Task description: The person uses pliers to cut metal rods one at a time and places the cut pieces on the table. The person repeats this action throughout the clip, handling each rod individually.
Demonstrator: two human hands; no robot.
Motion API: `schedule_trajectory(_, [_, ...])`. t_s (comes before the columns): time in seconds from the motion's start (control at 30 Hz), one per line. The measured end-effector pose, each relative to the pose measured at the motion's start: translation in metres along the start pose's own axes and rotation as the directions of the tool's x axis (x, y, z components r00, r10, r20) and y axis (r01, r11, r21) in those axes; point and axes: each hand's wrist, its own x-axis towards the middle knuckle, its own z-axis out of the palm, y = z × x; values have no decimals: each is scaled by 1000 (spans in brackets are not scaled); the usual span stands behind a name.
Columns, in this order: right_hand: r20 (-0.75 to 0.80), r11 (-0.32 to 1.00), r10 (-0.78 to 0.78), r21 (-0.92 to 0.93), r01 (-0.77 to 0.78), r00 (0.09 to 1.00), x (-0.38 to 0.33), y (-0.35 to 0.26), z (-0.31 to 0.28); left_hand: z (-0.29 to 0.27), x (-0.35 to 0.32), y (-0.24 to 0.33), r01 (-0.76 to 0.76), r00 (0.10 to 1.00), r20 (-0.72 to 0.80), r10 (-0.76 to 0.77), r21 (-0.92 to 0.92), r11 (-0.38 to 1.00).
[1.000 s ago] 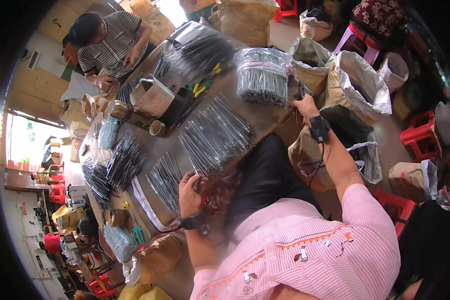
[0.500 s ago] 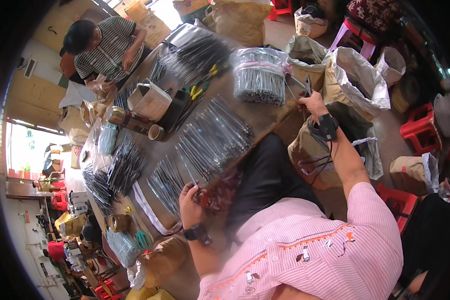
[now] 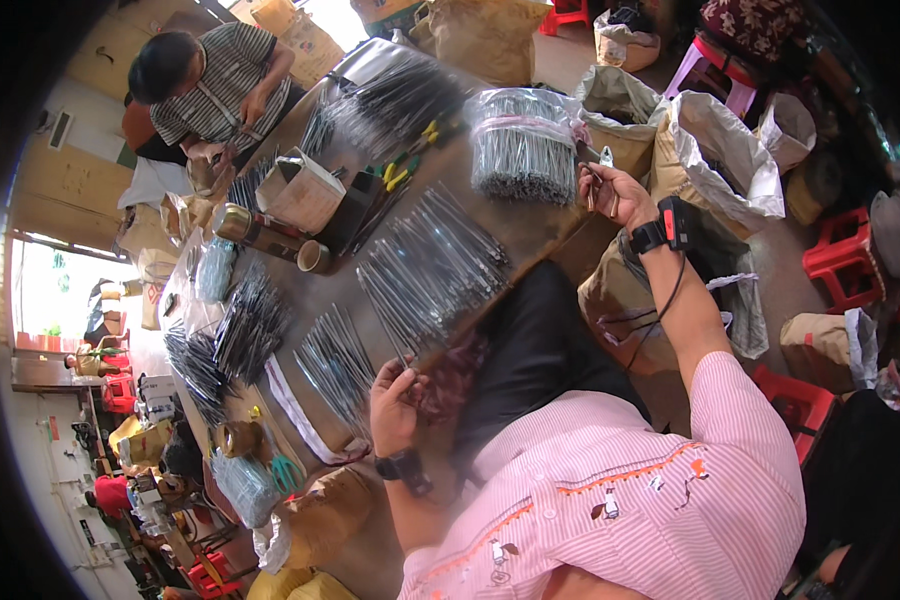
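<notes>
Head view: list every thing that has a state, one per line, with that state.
Left hand: closed on a thin dark rod at the table edge.
Right hand: raised, gripping a small tool beside the wrapped bundle.
Wrapped bundle: bound in clear film, lying on the table.
Loose rods: spread flat, unbundled.
Grey sack: mouth open.
Cardboard box: open at the top.
Tape roll: lying flat.

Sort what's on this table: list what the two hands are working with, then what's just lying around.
In hand:
- left hand pinching a thin dark rod at the table edge
- right hand on a small tool beside the wrapped rod bundle
- loose rods spread between them

Lying about:
- yellow-handled pliers
- metal can
- tape roll
- open sacks
</notes>
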Motion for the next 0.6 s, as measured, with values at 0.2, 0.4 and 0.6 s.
schedule_trajectory(0.2, [60,995,-27,-92,32,998,-14,12,9,7,4,-7,-2,996,93,7,-56,998])
schedule_trajectory(0.4, [-52,852,-141,-515,95,989,-58,53,24,28,-3,-6,111,991,87,-106,-46,993])
schedule_trajectory(0.6, [-9,787,-141,-608,107,990,-91,103,65,65,-1,-20,133,942,296,-156,95,987])
